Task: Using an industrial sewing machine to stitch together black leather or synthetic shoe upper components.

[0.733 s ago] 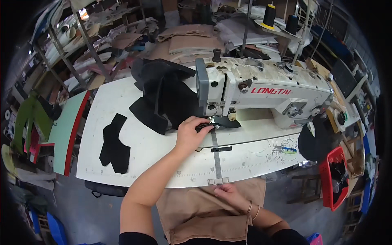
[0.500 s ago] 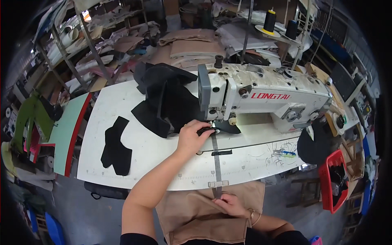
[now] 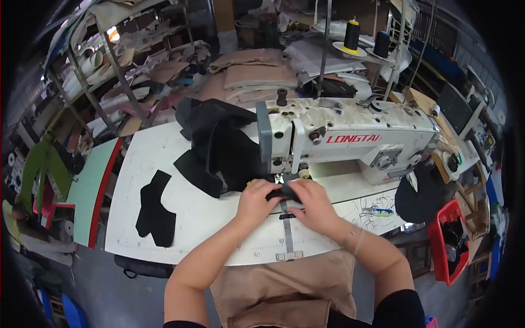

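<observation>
Both my hands are at the needle area of a white sewing machine (image 3: 350, 136). My left hand (image 3: 255, 205) lies just left of the presser foot, closed on the edge of a black fabric piece (image 3: 281, 192). From the other side my right hand (image 3: 313, 205) pinches that same piece, thumb towards me. A flat grey strap (image 3: 288, 232) runs from under the fabric towards me, through a metal guide (image 3: 289, 256) at the table's front edge. To the left of the needle a heap of black fabric (image 3: 221, 147) partly covers the table. The stitching point is mostly hidden by my fingers.
A separate black cut piece (image 3: 156, 210) lies on the left of the white table (image 3: 126, 180). Thread snippers (image 3: 377, 211) rest among loose threads at right. A red basket (image 3: 445, 240) stands beyond the right edge. Thread cones (image 3: 351, 37) stand behind the machine.
My right hand has left the strap's end below the table edge and come up to the fabric by the needle. My left hand stays there. The view has shifted slightly.
</observation>
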Demonstrator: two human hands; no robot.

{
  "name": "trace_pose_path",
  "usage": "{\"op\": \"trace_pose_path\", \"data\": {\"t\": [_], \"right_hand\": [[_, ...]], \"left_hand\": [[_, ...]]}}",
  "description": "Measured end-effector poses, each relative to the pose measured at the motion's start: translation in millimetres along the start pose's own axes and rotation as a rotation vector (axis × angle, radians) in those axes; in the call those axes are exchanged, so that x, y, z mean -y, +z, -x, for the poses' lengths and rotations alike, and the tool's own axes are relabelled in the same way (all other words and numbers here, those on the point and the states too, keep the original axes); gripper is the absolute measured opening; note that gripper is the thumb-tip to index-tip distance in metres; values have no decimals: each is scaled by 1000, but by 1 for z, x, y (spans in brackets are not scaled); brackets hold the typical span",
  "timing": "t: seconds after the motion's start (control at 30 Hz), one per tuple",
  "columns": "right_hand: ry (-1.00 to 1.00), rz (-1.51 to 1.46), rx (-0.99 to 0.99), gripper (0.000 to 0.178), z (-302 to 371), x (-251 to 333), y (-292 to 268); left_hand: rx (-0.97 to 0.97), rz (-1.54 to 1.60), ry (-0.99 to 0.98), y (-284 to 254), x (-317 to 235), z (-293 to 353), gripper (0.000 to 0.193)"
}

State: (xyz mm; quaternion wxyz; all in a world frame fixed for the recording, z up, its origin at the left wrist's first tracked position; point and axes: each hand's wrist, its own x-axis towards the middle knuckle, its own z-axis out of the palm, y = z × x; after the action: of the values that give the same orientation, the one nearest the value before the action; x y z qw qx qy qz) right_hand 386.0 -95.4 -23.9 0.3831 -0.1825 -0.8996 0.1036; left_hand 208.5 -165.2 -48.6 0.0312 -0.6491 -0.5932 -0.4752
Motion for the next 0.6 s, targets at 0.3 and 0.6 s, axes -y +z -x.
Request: {"op": "trace_pose_path", "data": {"t": [0.3,0.6], "right_hand": [[-431,-53,356,19,-17,-51,2],[-363,-30,389,21,-11,-59,-5]], "left_hand": [[267,-67,127,-20,4,10,28],[223,31,14,-20,5,5,16]]}}
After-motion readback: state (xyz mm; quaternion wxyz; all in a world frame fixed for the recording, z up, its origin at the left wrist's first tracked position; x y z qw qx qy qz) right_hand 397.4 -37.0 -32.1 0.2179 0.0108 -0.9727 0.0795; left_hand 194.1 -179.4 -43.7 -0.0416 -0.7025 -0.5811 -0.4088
